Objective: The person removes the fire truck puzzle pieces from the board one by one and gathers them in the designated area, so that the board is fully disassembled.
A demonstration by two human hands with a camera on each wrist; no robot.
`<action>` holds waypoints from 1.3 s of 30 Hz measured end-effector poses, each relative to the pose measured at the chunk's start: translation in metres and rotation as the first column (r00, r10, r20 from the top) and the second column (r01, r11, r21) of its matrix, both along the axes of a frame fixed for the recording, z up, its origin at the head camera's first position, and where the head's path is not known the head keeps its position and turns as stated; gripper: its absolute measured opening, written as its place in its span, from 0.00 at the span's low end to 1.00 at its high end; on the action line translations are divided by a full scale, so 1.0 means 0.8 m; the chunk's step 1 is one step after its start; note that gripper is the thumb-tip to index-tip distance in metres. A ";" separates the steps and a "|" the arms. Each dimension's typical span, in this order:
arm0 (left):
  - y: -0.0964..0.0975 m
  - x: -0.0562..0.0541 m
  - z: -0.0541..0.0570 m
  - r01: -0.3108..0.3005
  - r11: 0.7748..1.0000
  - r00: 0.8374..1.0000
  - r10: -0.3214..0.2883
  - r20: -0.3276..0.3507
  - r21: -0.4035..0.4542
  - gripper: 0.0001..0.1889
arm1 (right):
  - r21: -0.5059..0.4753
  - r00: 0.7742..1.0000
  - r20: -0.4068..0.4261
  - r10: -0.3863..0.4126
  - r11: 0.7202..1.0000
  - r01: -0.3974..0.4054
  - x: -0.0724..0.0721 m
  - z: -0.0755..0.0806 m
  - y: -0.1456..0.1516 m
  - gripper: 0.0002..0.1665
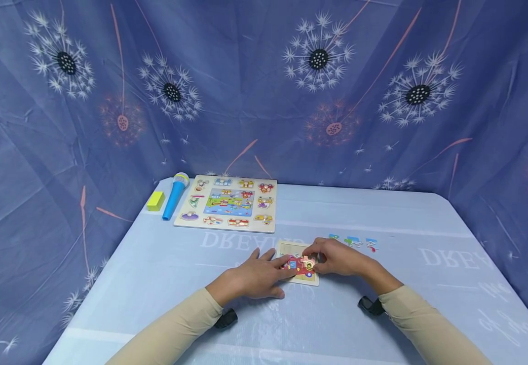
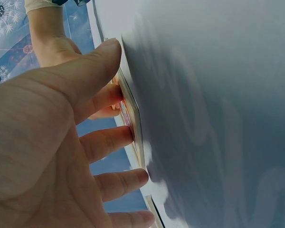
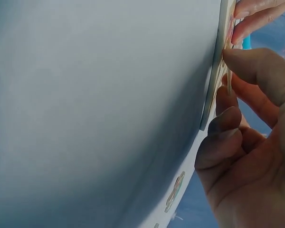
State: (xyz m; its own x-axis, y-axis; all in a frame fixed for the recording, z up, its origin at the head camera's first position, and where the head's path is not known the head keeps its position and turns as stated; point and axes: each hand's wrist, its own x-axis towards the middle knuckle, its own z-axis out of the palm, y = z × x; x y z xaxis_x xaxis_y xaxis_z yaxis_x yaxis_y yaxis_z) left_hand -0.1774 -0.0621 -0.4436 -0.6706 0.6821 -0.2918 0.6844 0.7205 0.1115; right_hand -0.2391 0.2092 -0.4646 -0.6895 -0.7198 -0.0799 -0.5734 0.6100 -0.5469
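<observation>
Where the far left of the pale blue bench (image 1: 382,324) carries a yellow block (image 1: 156,201), a blue microphone (image 1: 173,200) lies just beside it. Next comes a large picture board (image 1: 225,228), with shapes set around a central scene (well apart from the work). Nearer the person, the left hand (image 1: 258,276) has its fingers straight and spread, the tips at the left part of a small puzzle board (image 1: 307,282); its grip is wide and grasps nothing, and seems meant to steady the board. That small board lies on the bench between the two hands and shows a red vehicle. Over its right part, the right hand (image 1: 337,257) has a narrow grip, pinching a puzzle piece (image 1: 309,264); the right wrist view shows the piece edge-on at the board, but whether it is seated cannot be told. Beyond that hand, three loose pieces (image 1: 354,242) lie in a row.

The step in hand is probably fitting the pinched piece into the vehicle picture. The next move would call for matching its outline to the gap, then pressing it flat while the left fingers brace the board.
</observation>
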 end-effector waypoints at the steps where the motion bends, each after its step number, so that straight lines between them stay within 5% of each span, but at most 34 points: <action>1: 0.000 0.000 0.000 0.000 1.000 1.000 0.000 0.002 0.001 0.34 | -0.001 1.000 -0.003 -0.003 1.000 0.003 0.000 0.000 0.000 0.23; 9: -0.001 -0.001 -0.001 -0.003 1.000 1.000 0.002 0.018 0.013 0.34 | -0.023 0.999 -0.002 -0.048 0.999 0.048 0.005 0.013 0.025 0.22; 24: -0.003 0.002 -0.001 0.011 1.000 1.000 -0.011 0.013 0.018 0.34 | 0.042 0.975 0.077 -0.209 0.978 0.207 0.018 0.030 0.179 0.23; 31: -0.003 0.004 -0.006 0.010 1.000 1.000 -0.011 0.025 0.029 0.34 | 0.050 0.976 -0.004 -0.216 0.975 0.216 0.021 0.017 0.187 0.19; 39: -0.003 0.002 -0.001 0.019 1.000 1.000 -0.019 0.012 0.022 0.34 | 0.065 0.951 -0.110 -0.290 0.952 0.298 0.023 0.022 0.177 0.17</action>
